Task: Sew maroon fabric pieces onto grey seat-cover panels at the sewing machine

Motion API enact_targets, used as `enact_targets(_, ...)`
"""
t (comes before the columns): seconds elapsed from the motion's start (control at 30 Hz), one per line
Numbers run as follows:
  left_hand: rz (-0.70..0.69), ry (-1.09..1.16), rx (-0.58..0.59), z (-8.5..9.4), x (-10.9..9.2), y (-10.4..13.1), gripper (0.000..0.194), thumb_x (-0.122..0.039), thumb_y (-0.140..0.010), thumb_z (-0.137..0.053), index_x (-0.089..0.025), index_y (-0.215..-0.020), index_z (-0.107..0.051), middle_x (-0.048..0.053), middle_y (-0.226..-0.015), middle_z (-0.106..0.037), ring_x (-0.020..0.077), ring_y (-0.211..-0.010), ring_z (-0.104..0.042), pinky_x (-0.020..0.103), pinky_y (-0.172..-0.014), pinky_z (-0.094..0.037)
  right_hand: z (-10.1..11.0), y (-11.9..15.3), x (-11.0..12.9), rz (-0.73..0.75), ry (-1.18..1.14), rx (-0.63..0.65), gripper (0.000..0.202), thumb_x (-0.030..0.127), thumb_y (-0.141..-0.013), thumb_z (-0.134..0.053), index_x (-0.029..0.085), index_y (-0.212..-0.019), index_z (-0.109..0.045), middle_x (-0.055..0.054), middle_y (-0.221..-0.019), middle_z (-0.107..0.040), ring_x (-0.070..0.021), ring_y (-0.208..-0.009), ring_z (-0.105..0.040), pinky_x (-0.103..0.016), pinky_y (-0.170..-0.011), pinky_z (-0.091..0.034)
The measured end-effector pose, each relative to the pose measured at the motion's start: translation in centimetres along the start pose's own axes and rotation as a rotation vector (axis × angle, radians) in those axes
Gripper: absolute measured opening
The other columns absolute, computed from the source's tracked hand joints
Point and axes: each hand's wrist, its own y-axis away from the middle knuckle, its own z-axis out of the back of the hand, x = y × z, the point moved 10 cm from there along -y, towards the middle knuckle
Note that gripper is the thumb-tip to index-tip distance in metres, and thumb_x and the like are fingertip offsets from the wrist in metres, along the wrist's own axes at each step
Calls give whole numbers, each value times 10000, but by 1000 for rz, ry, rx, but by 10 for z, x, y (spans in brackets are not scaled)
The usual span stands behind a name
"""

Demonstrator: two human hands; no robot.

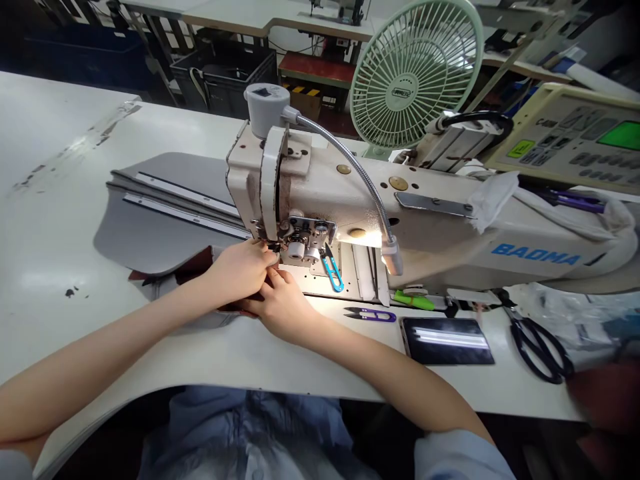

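A grey fabric piece [150,233] with two white strips [187,191] lies left of the sewing machine [320,180], and part of it passes beneath the machine head. Dark red material [197,263] shows along its near edge. My left hand [243,268] is closed at the needle area, its fingertips pressed on the work; the needle itself is hidden. Just right of it and touching it, my right hand [286,305] has bent fingers on the dark red and grey material. What exactly each set of fingertips pinches is too small to make out.
Blue snips [332,270] lie on the machine bed, with purple snips [371,315], a phone [447,341] and black scissors [540,347] to the right. A lamp [392,257] hangs above. Behind stand a green fan [415,77] and a control panel [565,140].
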Motion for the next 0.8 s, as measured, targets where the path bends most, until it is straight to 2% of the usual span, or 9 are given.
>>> enact_targets(0.1,-50,-79,-43,18,0,24,371,-136,-791,-523,-185,-1130,-665,115,-1067,-692,294,-997,-590,424,-847,-439,12,-7,1,-75,-115,42,241,261,-943,-546,198,-1120,-698,-119,-1117,-668,-279,-1059,-534,-419,-883,-425)
enact_targets(0.2,-56,-66,-85,35,6,46,362,-161,-817,-503,-196,-1133,-675,105,-972,-702,279,-911,-594,422,-830,-438,20,-6,15,-78,-285,140,303,288,-937,-554,146,-1185,-656,-85,-969,-728,-221,-892,-626,-340,-798,-468)
enact_targets(0.27,-69,8,-157,42,5,55,299,-201,-902,-449,-196,-1075,-693,92,-918,-700,248,-859,-594,394,-817,-452,23,6,27,-38,-343,159,360,279,-960,-520,159,-1289,-605,-82,-1093,-732,-209,-993,-648,-332,-857,-472)
enact_targets(0.33,-90,66,-289,48,-2,64,297,-242,-968,-415,-177,-1060,-691,86,-942,-706,228,-863,-599,366,-809,-468,21,24,38,-4,-320,141,418,298,-999,-469,176,-1394,-528,-88,-1359,-622,-207,-1255,-546,-359,-1026,-407)
enact_targets(0.43,-221,98,-393,37,-26,77,288,-172,-971,-414,-137,-1085,-675,94,-1013,-711,210,-908,-613,341,-828,-489,5,47,45,-12,-201,114,488,401,-1035,-402,188,-1474,-434,-82,-1547,-427,-226,-1440,-332,-415,-1168,-257)
enact_targets(0.53,-304,73,-374,16,-39,87,336,-68,-914,-397,-107,-1100,-674,118,-1021,-710,226,-953,-621,367,-873,-502,-10,47,51,-7,-112,91,497,460,-1015,-438,193,-1433,-470,-102,-1499,-480,-257,-1380,-399,-449,-1149,-287)
enact_targets(0.63,-244,104,-383,8,-24,90,360,-74,-917,-390,-118,-1134,-673,113,-1038,-714,221,-962,-625,367,-881,-519,-16,34,53,13,-50,63,491,461,-1017,-433,170,-1411,-478,-126,-1458,-517,-260,-1274,-499,-462,-1114,-329)
enact_targets(0.73,-212,135,-395,5,-11,89,385,-87,-937,-367,-150,-1156,-677,95,-1066,-720,204,-963,-632,351,-880,-533,-13,26,48,2,-15,27,487,443,-1029,-412,156,-1419,-465,-125,-1483,-491,-248,-1273,-504,-443,-1117,-328)
enact_targets(0.8,-226,133,-424,5,-10,86,380,-88,-940,-369,-135,-1156,-678,101,-1097,-717,204,-983,-632,349,-893,-534,-12,25,42,-8,-5,11,480,439,-1029,-417,145,-1403,-482,-125,-1471,-504,-248,-1277,-501,-437,-1118,-326)
